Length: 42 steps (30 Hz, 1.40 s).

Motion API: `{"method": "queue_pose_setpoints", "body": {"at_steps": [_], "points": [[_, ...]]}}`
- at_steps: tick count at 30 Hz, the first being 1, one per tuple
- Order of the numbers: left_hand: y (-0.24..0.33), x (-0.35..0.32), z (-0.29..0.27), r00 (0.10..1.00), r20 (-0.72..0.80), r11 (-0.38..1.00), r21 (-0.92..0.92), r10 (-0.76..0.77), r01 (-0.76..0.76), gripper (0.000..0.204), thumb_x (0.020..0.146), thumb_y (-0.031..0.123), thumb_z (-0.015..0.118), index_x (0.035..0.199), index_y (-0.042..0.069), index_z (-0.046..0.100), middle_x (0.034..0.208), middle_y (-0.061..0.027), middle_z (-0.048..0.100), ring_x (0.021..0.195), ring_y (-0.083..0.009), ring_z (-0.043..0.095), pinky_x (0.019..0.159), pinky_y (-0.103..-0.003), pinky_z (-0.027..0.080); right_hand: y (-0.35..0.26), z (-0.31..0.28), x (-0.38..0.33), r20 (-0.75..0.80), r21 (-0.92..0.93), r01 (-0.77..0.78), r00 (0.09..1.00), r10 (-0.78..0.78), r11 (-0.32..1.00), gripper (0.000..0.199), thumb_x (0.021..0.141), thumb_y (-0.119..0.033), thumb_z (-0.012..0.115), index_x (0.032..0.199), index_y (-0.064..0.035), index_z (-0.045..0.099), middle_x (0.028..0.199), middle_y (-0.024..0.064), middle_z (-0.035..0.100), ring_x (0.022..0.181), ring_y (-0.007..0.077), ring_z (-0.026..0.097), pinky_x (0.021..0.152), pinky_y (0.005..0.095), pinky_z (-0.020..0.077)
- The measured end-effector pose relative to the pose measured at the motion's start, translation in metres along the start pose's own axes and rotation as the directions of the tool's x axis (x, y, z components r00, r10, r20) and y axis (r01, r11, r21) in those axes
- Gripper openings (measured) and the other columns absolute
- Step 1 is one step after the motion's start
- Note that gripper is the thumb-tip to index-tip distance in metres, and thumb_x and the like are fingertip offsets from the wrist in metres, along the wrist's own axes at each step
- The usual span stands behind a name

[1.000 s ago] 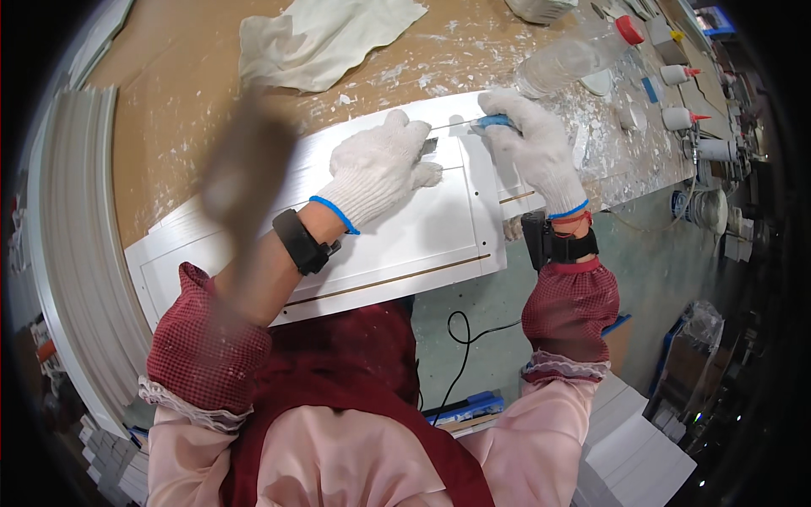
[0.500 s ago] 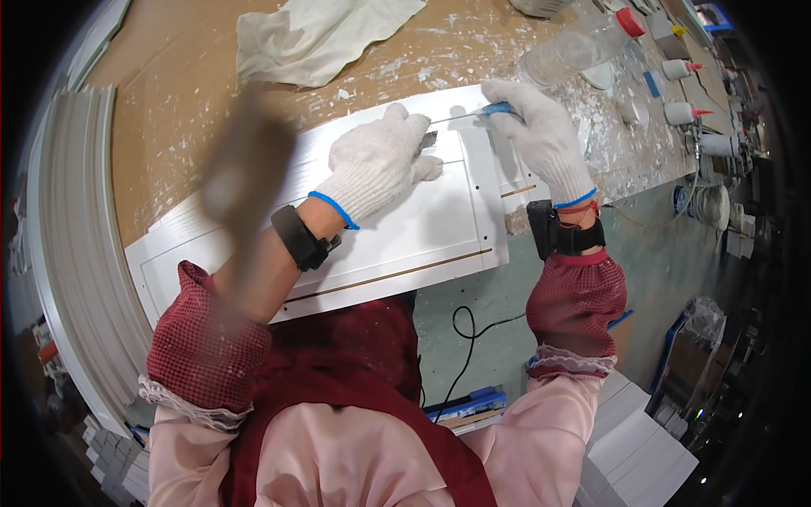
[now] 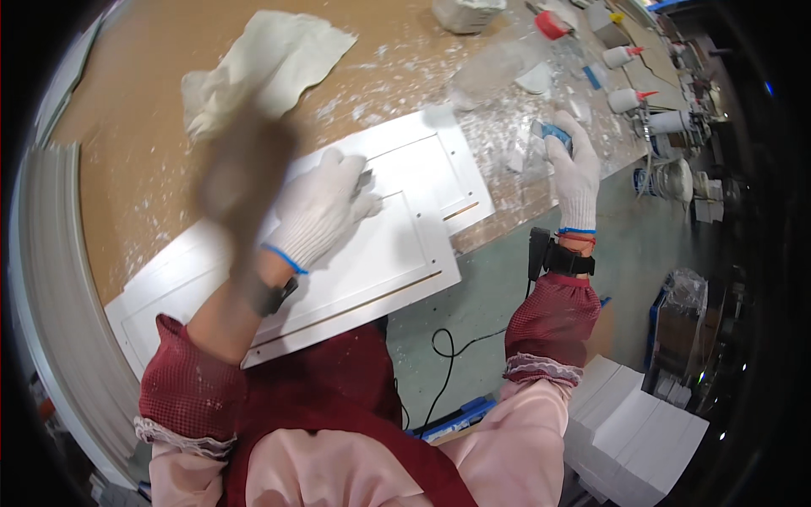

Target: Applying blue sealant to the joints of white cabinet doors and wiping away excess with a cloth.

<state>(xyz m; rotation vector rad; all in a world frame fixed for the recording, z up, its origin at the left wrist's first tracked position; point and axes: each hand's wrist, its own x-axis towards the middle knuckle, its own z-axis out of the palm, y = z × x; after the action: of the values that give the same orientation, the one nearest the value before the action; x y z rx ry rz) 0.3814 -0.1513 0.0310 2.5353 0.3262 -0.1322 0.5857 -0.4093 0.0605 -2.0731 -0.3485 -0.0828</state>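
Two white framed panels overlap on the workbench: the nearer panel (image 3: pixel 355 270) lies partly over the farther panel (image 3: pixel 435 160). My left hand (image 3: pixel 317 207), in a white knitted glove, rests on the panels. Between its thumb and fingers is a small dark grey piece (image 3: pixel 365 179), its kind unclear. Off to the right of the panels, over the speckled bench, my gloved right hand (image 3: pixel 577 173) grips a blue-handled putty knife (image 3: pixel 555 133). The knife's short grey blade points left, away from the panels; the glove covers part of the handle.
A pale cloth (image 3: pixel 283 55) lies at the back left. Toward the back right are a clear bottle (image 3: pixel 498 72) with a red cap, a white tub (image 3: pixel 469 15) and red-tipped glue bottles (image 3: pixel 625 100). Long white strips (image 3: pixel 51 279) stand at left. A blurred brown object (image 3: pixel 245 169) hangs close to the camera.
My right hand has drawn the putty knife away from the panels, out to the right. My left hand stays on the panels with the grey piece. The whole view has shifted.
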Motion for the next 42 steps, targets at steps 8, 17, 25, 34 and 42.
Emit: {"method": "queue_pose_setpoints", "body": {"at_steps": [8, 17, 25, 34, 42], "points": [[0.019, -0.002, -0.004, 0.998, -0.051, 0.999, -0.027, 0.031, -0.032, 0.035, 0.081, 0.030, 0.071, 0.101, 0.003, 0.060, 0.094, -0.0193, 0.058, 0.084, -0.0358, 0.061, 0.072, -0.043, 0.049, 0.076, -0.044, 0.068, -0.277, -0.414, -0.022, 0.955, -0.103, 0.910, 0.038, 0.083, -0.012, 0.064, 0.119, -0.0013, 0.061, 0.083, 0.0055, 0.063, 0.064, 0.0104, 0.057, 0.059, 0.0281, 0.0476], [0.009, 0.001, -0.006, 0.999, 0.006, 0.999, 0.000, -0.036, 0.036, 0.051, 0.078, 0.040, 0.072, 0.120, 0.013, 0.059, 0.109, -0.0129, 0.058, 0.090, -0.0317, 0.063, 0.075, -0.043, 0.050, 0.019, -0.011, 0.029, -0.070, -0.454, -0.006, 0.997, -0.029, 0.891, 0.030, 0.080, -0.024, 0.064, 0.108, -0.0104, 0.065, 0.089, 0.0187, 0.066, 0.083, 0.0338, 0.064, 0.077, 0.0377, 0.0494], [0.017, 0.000, -0.007, 1.000, -0.030, 0.992, -0.127, 0.009, -0.013, 0.043, 0.078, 0.019, 0.073, 0.110, -0.005, 0.059, 0.100, -0.0229, 0.057, 0.091, -0.0353, 0.058, 0.079, -0.041, 0.047, 0.039, -0.004, 0.004, -0.004, -0.476, 0.094, 0.994, -0.109, 0.874, 0.038, 0.084, -0.026, 0.063, 0.114, -0.0046, 0.061, 0.100, 0.0199, 0.066, 0.093, 0.0362, 0.064, 0.081, 0.0417, 0.0483], [0.008, 0.001, -0.002, 1.000, -0.007, 1.000, -0.008, -0.010, 0.010, 0.052, 0.078, 0.042, 0.071, 0.120, 0.012, 0.060, 0.111, -0.0125, 0.058, 0.092, -0.0311, 0.063, 0.076, -0.042, 0.050, 0.047, 0.006, 0.004, 0.074, -0.513, 0.122, 0.992, -0.097, 0.850, 0.037, 0.084, -0.024, 0.062, 0.116, -0.0041, 0.061, 0.106, 0.0217, 0.064, 0.100, 0.0360, 0.061, 0.088, 0.0421, 0.0463], [0.008, 0.000, -0.005, 1.000, 0.015, 1.000, 0.024, 0.007, -0.008, 0.053, 0.078, 0.041, 0.071, 0.120, 0.011, 0.059, 0.109, -0.0125, 0.059, 0.091, -0.0316, 0.063, 0.075, -0.042, 0.049, 0.045, 0.004, 0.004, 0.078, -0.513, 0.219, 0.975, -0.209, 0.830, 0.034, 0.084, -0.018, 0.062, 0.114, -0.0030, 0.063, 0.103, 0.0183, 0.066, 0.095, 0.0310, 0.064, 0.084, 0.0370, 0.0486]]}}
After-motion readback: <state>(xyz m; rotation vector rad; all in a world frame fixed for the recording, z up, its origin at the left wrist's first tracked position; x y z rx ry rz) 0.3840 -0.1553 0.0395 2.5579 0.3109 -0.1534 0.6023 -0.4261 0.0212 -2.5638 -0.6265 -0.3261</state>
